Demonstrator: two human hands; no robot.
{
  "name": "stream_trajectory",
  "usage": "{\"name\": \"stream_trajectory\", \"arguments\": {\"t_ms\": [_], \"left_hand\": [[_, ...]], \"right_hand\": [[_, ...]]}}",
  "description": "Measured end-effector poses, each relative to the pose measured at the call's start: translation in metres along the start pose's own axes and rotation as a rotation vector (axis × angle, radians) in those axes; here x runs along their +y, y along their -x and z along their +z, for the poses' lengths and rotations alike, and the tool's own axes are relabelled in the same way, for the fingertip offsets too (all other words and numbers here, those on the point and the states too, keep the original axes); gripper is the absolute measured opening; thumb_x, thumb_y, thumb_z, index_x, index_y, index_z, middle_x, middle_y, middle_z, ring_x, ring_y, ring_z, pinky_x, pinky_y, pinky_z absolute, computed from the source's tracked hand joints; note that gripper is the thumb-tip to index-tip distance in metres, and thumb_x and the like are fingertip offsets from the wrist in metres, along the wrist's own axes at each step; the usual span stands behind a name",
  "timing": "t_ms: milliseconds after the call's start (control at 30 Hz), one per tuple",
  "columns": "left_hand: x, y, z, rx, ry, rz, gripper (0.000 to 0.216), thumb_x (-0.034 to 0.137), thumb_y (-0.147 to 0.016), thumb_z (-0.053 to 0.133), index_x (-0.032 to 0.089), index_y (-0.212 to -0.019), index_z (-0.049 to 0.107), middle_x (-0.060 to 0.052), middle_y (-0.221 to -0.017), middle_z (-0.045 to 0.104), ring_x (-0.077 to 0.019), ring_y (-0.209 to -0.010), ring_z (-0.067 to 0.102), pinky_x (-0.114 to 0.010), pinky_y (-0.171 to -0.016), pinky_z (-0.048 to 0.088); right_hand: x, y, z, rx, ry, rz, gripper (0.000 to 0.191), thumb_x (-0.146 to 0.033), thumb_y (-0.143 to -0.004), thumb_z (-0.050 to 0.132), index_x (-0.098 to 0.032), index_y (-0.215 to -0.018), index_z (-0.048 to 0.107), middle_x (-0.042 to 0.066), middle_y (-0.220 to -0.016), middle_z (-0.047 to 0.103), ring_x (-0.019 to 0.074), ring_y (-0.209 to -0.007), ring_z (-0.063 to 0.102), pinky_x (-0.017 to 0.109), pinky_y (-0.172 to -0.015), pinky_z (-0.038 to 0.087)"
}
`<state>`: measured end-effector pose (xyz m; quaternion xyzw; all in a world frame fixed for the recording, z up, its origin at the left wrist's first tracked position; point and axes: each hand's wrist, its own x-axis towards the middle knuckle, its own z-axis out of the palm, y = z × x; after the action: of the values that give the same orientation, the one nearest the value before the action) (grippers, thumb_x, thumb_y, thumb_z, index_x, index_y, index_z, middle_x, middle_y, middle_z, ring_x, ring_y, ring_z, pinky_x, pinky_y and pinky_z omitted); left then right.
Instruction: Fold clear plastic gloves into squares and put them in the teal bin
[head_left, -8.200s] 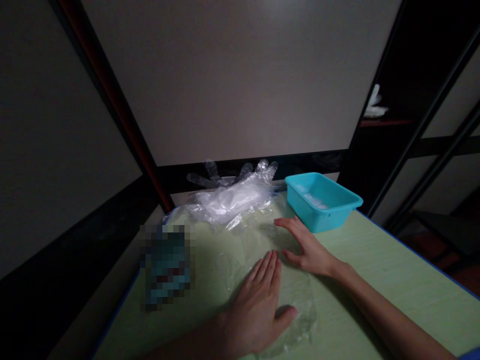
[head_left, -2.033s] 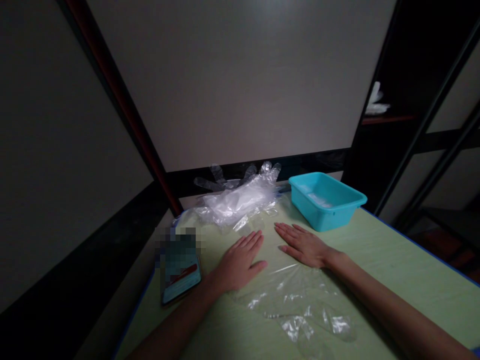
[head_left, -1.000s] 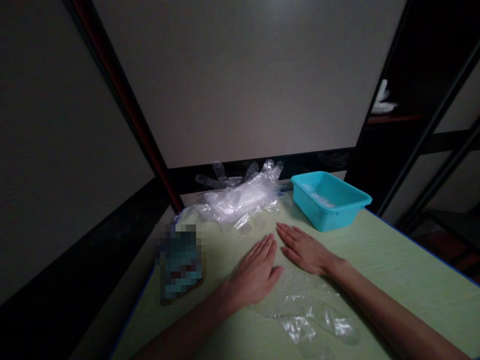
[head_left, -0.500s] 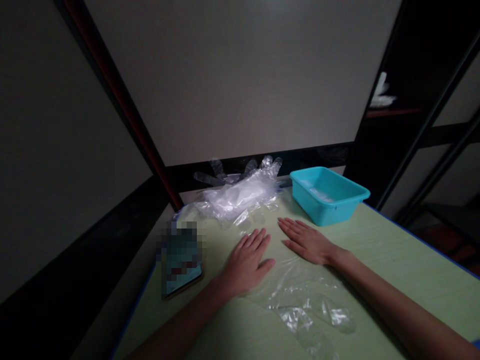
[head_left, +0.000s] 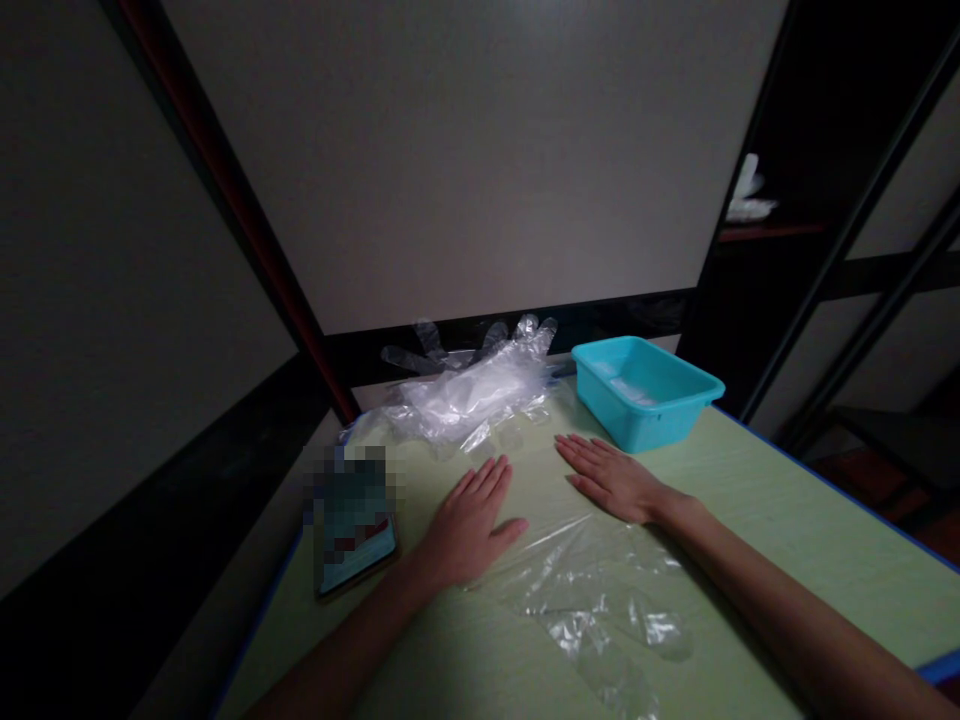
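A clear plastic glove point(head_left: 592, 605) lies spread on the pale green table point(head_left: 795, 510), its fingers pointing toward me. My left hand point(head_left: 469, 525) rests flat on the glove's left edge, fingers stretched forward and thumb out. Flat on its right upper edge lies my right hand point(head_left: 611, 480), also with straight fingers. The film between the two hands shows straight creases. Beyond them is a crumpled pile of clear plastic gloves point(head_left: 480, 390) at the table's far edge, some fingers sticking up.
A turquoise plastic basin point(head_left: 645, 395) stands at the far right, with something whitish inside. To the left a phone point(head_left: 356, 530) lies on the table, its screen blurred out. Behind the table rises a grey panel wall point(head_left: 480, 170). White items point(head_left: 750, 195) sit on a dark shelf at right.
My left hand has slid left, away from my right hand, and the gap between them has widened. The glove film between them looks more stretched. My right hand stays nearly in place.
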<state>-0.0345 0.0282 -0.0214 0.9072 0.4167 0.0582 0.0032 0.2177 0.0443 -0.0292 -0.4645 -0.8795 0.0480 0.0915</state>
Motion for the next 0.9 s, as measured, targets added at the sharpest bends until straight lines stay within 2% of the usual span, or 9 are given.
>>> {"name": "stream_trajectory", "arguments": {"t_ms": [367, 567, 733, 900], "left_hand": [[-0.004, 0.0, 0.001, 0.001, -0.008, 0.006, 0.065, 0.052, -0.083, 0.031, 0.013, -0.134, 0.017, -0.01, -0.14, 0.018, -0.0188, -0.128, 0.016, -0.035, -0.103, 0.016], [-0.001, -0.003, 0.0, 0.005, -0.01, -0.041, 0.066, 0.051, -0.083, 0.032, 0.01, -0.133, 0.021, -0.011, -0.14, 0.019, -0.0206, -0.128, 0.017, -0.036, -0.103, 0.017], [0.003, -0.004, -0.001, 0.003, -0.022, -0.077, 0.065, 0.05, -0.083, 0.032, 0.008, -0.132, 0.022, -0.012, -0.139, 0.02, -0.0208, -0.128, 0.017, -0.036, -0.104, 0.017], [0.004, -0.005, 0.0, 0.01, -0.04, -0.095, 0.064, 0.05, -0.084, 0.031, 0.008, -0.132, 0.024, -0.012, -0.139, 0.021, -0.0214, -0.128, 0.016, -0.036, -0.103, 0.017]], "right_hand": [[-0.001, -0.001, -0.001, 0.022, -0.016, -0.011, 0.057, -0.047, -0.089, 0.017, -0.014, -0.135, 0.019, 0.008, -0.14, 0.02, 0.0209, -0.127, 0.018, 0.041, -0.103, 0.02], [0.002, -0.001, -0.008, 0.159, -0.028, 0.016, 0.059, -0.048, -0.087, 0.026, -0.009, -0.131, 0.032, 0.012, -0.136, 0.029, 0.0213, -0.125, 0.025, 0.036, -0.102, 0.024], [-0.003, 0.0, -0.014, 0.252, -0.085, 0.107, 0.05, -0.039, -0.089, 0.022, -0.009, -0.128, 0.036, 0.013, -0.13, 0.04, 0.0204, -0.119, 0.037, 0.037, -0.099, 0.031], [-0.024, 0.002, -0.017, 0.185, -0.084, 0.09, 0.054, -0.041, -0.089, 0.022, -0.006, -0.128, 0.035, 0.015, -0.132, 0.036, 0.0209, -0.122, 0.032, 0.036, -0.102, 0.027]]}}
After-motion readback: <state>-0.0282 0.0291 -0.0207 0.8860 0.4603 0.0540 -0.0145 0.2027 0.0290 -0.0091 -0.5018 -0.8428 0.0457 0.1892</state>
